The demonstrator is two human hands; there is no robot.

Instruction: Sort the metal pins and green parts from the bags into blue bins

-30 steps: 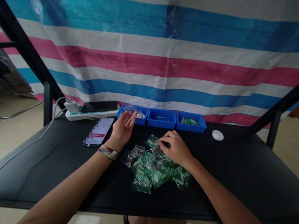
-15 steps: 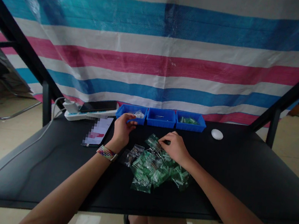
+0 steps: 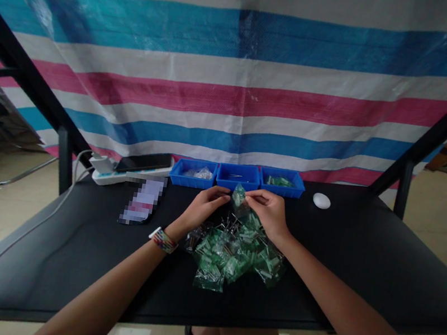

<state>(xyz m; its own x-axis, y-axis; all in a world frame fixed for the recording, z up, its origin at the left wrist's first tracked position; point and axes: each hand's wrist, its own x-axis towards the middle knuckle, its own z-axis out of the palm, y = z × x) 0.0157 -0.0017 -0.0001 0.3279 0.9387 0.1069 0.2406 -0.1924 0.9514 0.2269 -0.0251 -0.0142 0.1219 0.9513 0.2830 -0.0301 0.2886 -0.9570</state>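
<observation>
My right hand point(image 3: 271, 212) pinches the edge of a small green-tinted plastic bag point(image 3: 238, 195), raised above the near pile. My left hand point(image 3: 205, 207) is just left of that bag, thumb and fingers drawn together; anything between them is too small to make out. Below both hands lies a pile of small green plastic bags point(image 3: 214, 262) with pale plug-like pieces inside. Loose metal screws point(image 3: 231, 224) lie at the pile's far side. Clear bags point(image 3: 194, 236) with brownish pieces are partly hidden by my left wrist.
Along the back edge stand three blue trays: the left tray point(image 3: 179, 179) with clear pieces, the middle tray point(image 3: 237, 185) with a few screws, the right tray point(image 3: 281, 190) with green pieces. A phone point(image 3: 144, 200), a power strip point(image 3: 133, 174) and a white oval object point(image 3: 322, 200) lie on the table.
My left hand has moved right and nearer from the left tray to beside the bag. My right hand has lifted the green bag off the pile, slightly away from me.
</observation>
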